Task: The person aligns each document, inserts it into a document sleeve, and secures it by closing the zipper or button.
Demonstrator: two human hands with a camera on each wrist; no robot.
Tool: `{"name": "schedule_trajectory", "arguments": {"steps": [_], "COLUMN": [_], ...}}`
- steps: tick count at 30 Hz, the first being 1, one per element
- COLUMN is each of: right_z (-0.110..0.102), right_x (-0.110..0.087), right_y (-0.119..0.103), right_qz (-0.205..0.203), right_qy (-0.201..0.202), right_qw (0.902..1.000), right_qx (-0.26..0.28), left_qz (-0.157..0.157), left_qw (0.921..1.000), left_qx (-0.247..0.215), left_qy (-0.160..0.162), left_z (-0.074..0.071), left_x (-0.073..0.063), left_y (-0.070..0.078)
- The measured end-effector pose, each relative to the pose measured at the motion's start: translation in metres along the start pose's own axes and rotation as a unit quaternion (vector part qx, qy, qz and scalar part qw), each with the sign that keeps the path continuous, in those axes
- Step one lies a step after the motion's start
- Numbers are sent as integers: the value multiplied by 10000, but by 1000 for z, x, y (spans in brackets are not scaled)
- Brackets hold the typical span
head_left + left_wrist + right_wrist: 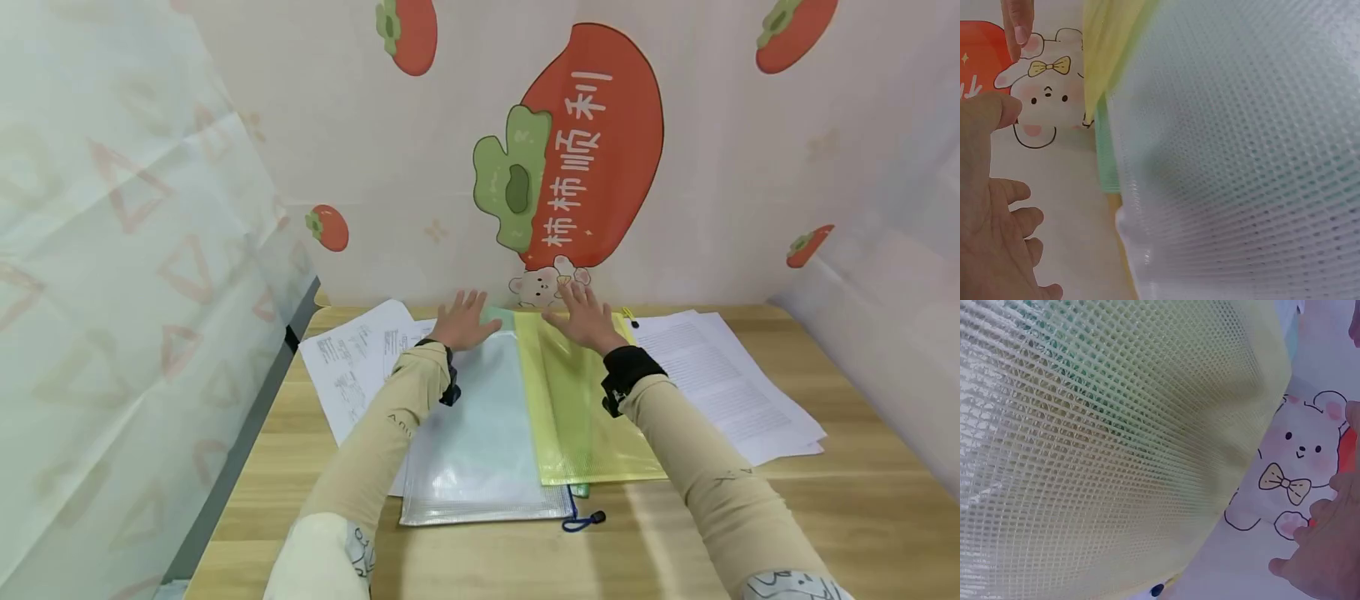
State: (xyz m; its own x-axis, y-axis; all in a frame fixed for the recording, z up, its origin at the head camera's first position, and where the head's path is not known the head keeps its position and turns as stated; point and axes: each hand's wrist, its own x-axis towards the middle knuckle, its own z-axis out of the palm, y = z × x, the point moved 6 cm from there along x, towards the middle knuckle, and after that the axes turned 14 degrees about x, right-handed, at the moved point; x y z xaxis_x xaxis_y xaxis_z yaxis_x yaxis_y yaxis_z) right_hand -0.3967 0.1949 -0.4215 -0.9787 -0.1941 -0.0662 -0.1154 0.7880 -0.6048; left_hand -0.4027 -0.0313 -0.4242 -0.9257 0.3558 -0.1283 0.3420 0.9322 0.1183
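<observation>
My left hand (461, 321) is held over the far end of a clear-white mesh zipper pouch (480, 425), its fingers spread and holding nothing. To its right, my right hand (587, 321) is above the far edge of a yellow mesh zipper pouch (562, 450), with fingers also spread and nothing in them. The yellow pouch overlaps the white one's right side. A green pouch (1107, 156) lies mostly hidden beneath both. In the wrist views, a gap shows between the fingers and the mesh.
Handwritten sheets (341, 358) lie left of the pouches, and printed sheets (712, 383) lie to the right. The blue zipper cord (576, 523) rests on the wooden table (247, 517) at the near side. A patterned cloth (420, 183) hangs behind the table's far edge.
</observation>
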Motion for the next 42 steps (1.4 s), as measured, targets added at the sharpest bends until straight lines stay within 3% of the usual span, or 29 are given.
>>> {"name": "schedule_trajectory", "arguments": {"steps": [2, 5, 7, 10, 14, 18, 22, 24, 27, 29, 32, 37, 39, 42], "right_z": [-11, -29, -40, -52, -58, -54, -35, -23, -4, 5, 16, 27, 31, 35], "right_x": [-6, -19, -30, -49, -79, -117, -162, -185, -220, -237, -259, -285, -291, -295], "right_y": [-4, -12, -15, -13, -2, 11, 26, 35, 50, 60, 73, 86, 86, 80], "right_qz": [-93, -156, -97, 203, 599, 1046, 1574, 1749, 1979, 2085, 2238, 2533, 2565, 2523], "right_qy": [56, 1, -117, -275, -426, -457, -493, -610, -699, -769, -845, -659, -586, -626], "right_qw": [9997, 9937, 9827, 9549, 9025, 8296, 7570, 7320, 7038, 6888, 6579, 5954, 5659, 5301], "right_qx": [238, 1112, 1848, 2949, 4245, 5466, 6322, 6557, 6787, 6900, 7141, 7596, 7813, 8071], "left_qz": [36, 124, 229, 479, 961, 1402, 1574, 1539, 1508, 1413, 1242, 799, 639, 378], "left_qw": [10000, 9997, 9992, 9977, 9937, 9875, 9835, 9837, 9847, 9869, 9898, 9952, 9968, 9987], "left_qx": [9, -110, -209, -355, -410, -513, -729, -803, -799, -749, -698, -571, -485, -326], "left_qy": [-75, -171, -242, -326, -411, -499, -520, -476, -345, -225, -71, -50, -36, -88], "left_z": [-8, -22, -30, -41, -47, -44, -34, -26, -14, -8, 3, 20, 25, 36], "left_x": [4, 10, 14, 19, 24, 31, 38, 42, 50, 57, 69, 87, 92, 101], "left_y": [10, 27, 41, 65, 96, 119, 137, 144, 155, 157, 158, 154, 151, 145]}}
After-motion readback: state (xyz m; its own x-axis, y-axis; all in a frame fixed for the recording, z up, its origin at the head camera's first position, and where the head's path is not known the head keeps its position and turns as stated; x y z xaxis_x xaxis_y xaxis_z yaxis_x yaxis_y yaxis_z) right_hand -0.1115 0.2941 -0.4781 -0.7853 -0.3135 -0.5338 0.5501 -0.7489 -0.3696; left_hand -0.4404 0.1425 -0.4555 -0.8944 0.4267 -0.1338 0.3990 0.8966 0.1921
